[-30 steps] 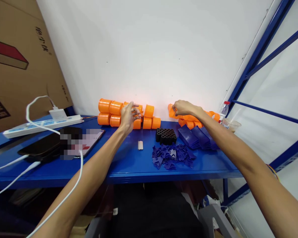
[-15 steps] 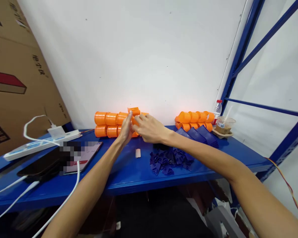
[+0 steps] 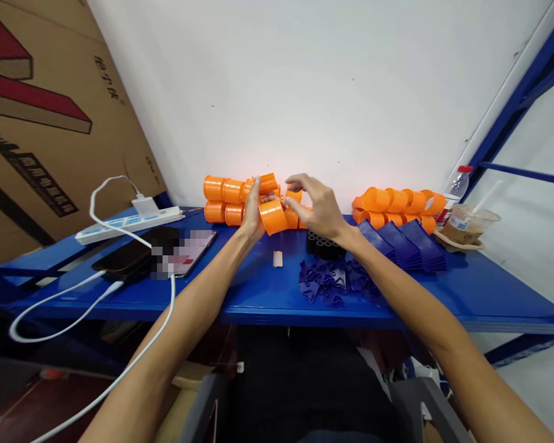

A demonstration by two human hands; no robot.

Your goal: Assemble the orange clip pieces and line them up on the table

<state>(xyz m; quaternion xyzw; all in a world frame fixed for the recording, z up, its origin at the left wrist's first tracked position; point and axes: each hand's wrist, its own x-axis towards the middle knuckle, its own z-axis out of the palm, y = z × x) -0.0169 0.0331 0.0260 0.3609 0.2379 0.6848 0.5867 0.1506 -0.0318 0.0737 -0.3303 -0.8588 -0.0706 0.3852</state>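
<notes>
My left hand point(image 3: 253, 215) is closed on an orange plastic cylinder point(image 3: 273, 217), tilted in front of the stacked orange cylinders point(image 3: 223, 212). Another orange piece point(image 3: 268, 182) shows just above its fingers; whether the hand holds that too I cannot tell. To the right, my right hand point(image 3: 322, 206) has its thumb and fingers apart, with nothing seen between them. Its fingertips are close to the orange cylinders, and black round tubes point(image 3: 323, 246) stand bundled below it. Small dark blue plastic pieces point(image 3: 321, 280) lie in a pile nearer the front edge.
Dark blue flat panels point(image 3: 409, 243) and more orange pieces point(image 3: 397, 203) lie right, beside a bottle point(image 3: 455, 191) and a drink cup point(image 3: 466, 224). A small pale piece point(image 3: 277, 259) lies mid-table. Phones point(image 3: 133, 252), white cables and a power strip point(image 3: 124, 226) occupy the left.
My right hand has drawn away to the right from my left hand and its fingers have spread. The orange cylinder in my left hand now shows clearly. The view has shifted.
</notes>
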